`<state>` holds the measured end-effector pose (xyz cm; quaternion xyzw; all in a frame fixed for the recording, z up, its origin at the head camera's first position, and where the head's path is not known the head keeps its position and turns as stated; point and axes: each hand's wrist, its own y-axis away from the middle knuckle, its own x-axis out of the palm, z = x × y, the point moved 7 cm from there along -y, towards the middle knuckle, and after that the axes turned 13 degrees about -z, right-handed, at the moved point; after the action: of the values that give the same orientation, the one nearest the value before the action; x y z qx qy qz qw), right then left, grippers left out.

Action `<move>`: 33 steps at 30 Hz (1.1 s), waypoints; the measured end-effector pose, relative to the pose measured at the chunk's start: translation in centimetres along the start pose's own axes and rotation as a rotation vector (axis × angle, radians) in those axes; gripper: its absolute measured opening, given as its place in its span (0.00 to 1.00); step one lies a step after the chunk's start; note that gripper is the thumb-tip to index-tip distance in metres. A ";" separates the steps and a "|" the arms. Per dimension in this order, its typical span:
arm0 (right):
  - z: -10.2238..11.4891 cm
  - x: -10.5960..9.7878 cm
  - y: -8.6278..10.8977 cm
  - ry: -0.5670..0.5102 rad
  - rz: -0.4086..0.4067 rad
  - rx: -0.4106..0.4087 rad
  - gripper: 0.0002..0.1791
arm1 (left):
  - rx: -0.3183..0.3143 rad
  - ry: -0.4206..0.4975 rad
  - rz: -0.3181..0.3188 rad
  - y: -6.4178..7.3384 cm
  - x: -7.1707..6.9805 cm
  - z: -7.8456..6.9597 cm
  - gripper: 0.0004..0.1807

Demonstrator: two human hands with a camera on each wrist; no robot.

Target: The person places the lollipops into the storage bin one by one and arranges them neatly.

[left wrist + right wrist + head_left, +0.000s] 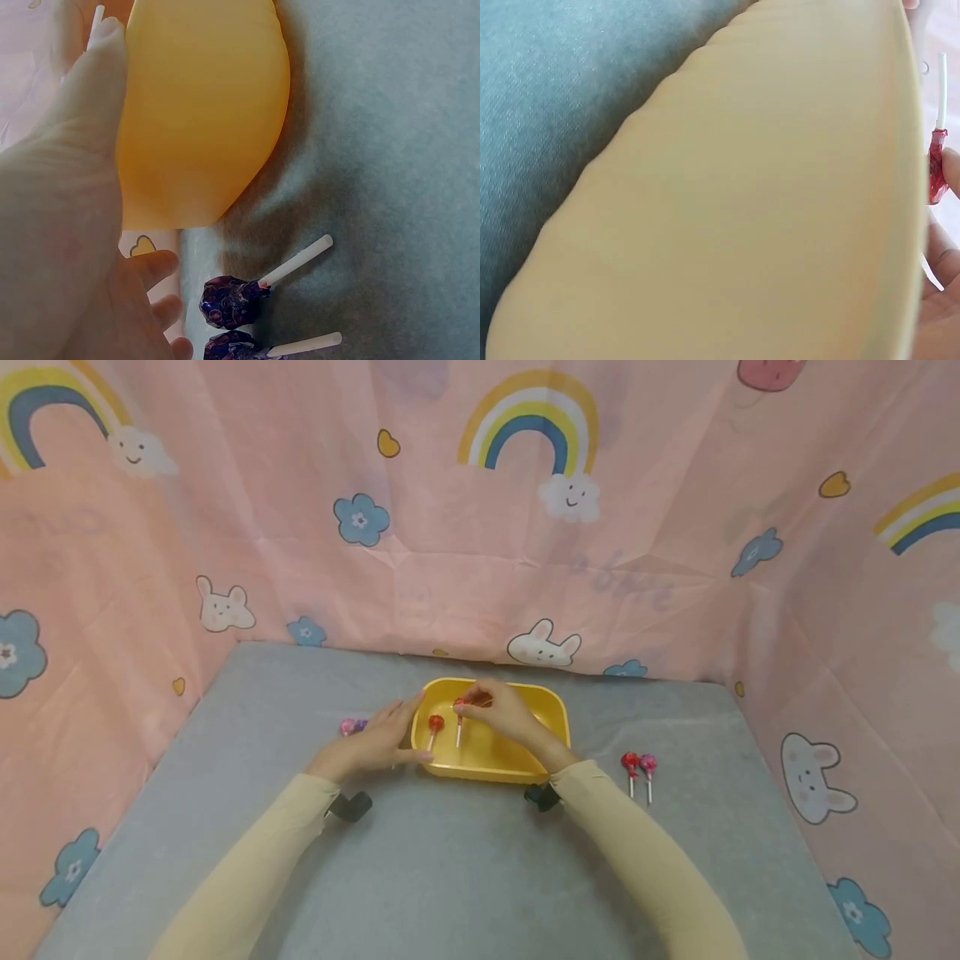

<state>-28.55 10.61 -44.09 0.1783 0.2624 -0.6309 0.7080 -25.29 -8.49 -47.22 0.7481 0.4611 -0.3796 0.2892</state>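
Observation:
My right hand (504,712) is over the yellow basket (495,770), its thumb and fingers pinching a red-wrapped lollipop (937,166) by the head. That lollipop's white stick points toward me in the head view. Another white stick (932,274) shows beside the right palm in the right wrist view. Inside the basket, near its left end, lies a red lollipop (436,723). My left hand (378,739) rests against the basket's left end with straight fingers, the thumb along the near rim. Two dark purple lollipops (229,301) lie beside it on the table.
A red lollipop (630,761) and a pink lollipop (648,763) lie side by side to the right of the basket. Left of my left hand, a pink lollipop head (347,727) shows. Patterned pink cloth (450,568) walls the grey table (450,877) at the back and sides.

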 end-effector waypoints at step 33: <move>-1.9 2.8 -0.7 -0.048 -0.023 0.021 0.14 | 0.021 0.015 0.005 0.0 0.0 0.1 0.62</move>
<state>-29.31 9.40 -47.27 0.1676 0.2406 -0.6459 0.7048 -25.35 -8.53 -47.27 0.7551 0.4574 -0.3781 0.2788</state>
